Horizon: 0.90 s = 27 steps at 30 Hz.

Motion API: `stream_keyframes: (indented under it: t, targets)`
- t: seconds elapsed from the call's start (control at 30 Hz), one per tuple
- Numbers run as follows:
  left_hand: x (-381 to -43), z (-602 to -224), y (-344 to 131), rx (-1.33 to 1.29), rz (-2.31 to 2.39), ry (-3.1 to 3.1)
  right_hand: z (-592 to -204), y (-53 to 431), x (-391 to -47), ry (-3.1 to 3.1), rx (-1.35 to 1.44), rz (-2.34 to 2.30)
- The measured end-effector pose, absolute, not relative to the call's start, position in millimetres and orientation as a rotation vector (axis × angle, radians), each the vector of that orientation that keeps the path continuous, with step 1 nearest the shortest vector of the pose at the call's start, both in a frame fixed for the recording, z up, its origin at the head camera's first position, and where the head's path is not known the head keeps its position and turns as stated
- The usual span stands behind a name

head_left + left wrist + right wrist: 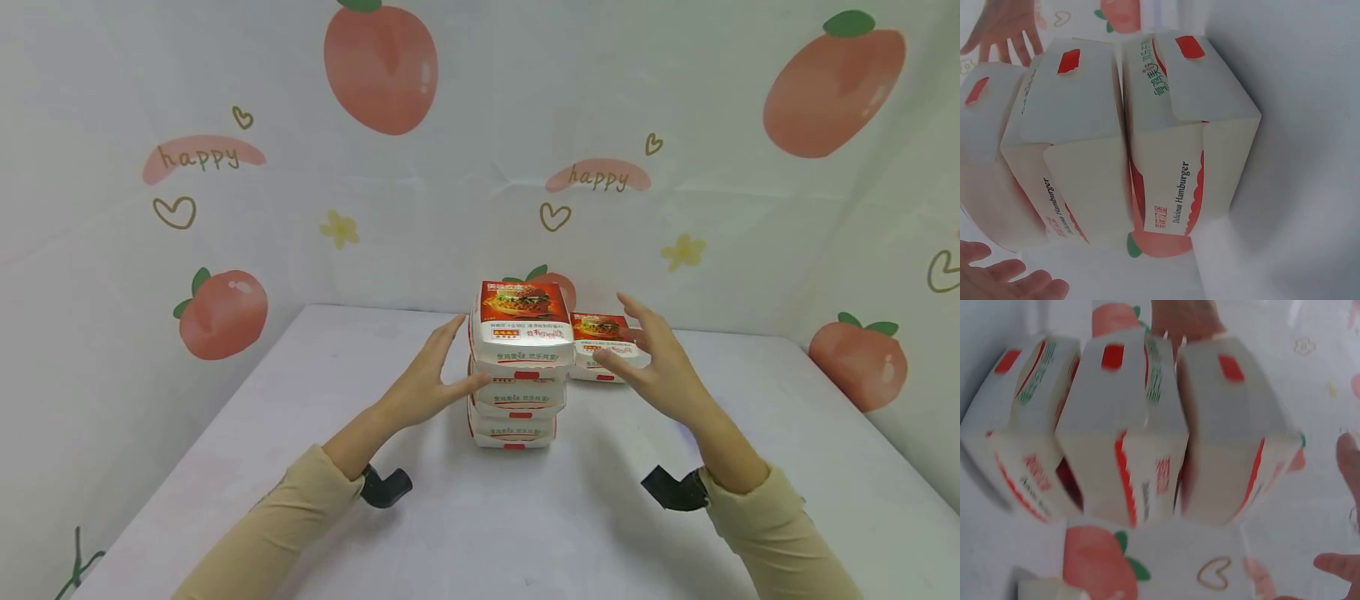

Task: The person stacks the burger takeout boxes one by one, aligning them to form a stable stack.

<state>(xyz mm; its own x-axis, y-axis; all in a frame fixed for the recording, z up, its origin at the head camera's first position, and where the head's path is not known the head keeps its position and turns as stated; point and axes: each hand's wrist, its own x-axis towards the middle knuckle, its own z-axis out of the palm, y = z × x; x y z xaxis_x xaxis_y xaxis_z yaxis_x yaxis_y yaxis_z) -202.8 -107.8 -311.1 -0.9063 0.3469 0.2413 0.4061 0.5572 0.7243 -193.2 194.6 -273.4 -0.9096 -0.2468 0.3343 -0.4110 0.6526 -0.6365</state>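
Three white hamburger boxes with red tabs are stacked on the table: a top box (522, 329) with a burger picture on its lid, a middle box (521, 398) and a bottom box (513, 432). Close along the left side of the stack is my left hand (423, 385), its fingers extended and its thumb near the seam below the top box. On the other side, my right hand (666, 367) is held apart from the stack, fingers spread and nothing in them. In the right wrist view, the left hand (1188, 315) is partly hidden behind the boxes.
A fourth hamburger box (600, 329) sits behind and to the right of the stack, partly covered by my right hand in the head view. The white table (360, 533) ends at a fabric backdrop (465, 208) printed with peaches, hearts and flowers.
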Motion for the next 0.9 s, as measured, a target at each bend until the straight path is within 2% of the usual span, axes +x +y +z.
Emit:
stream_keyframes:
  t: [0.37, 0.9]
  targets:
    - [-202.1, -311.4, -104.0, -0.69, -1.306, -2.667, -298.2, 231.6, -222.5, -2.63, 0.398, 1.2]
    - [-203.7, -313.9, -103.1, -0.691, -1.315, -2.675, -347.7, 257.7, -264.6, -2.83, 0.213, 1.098]
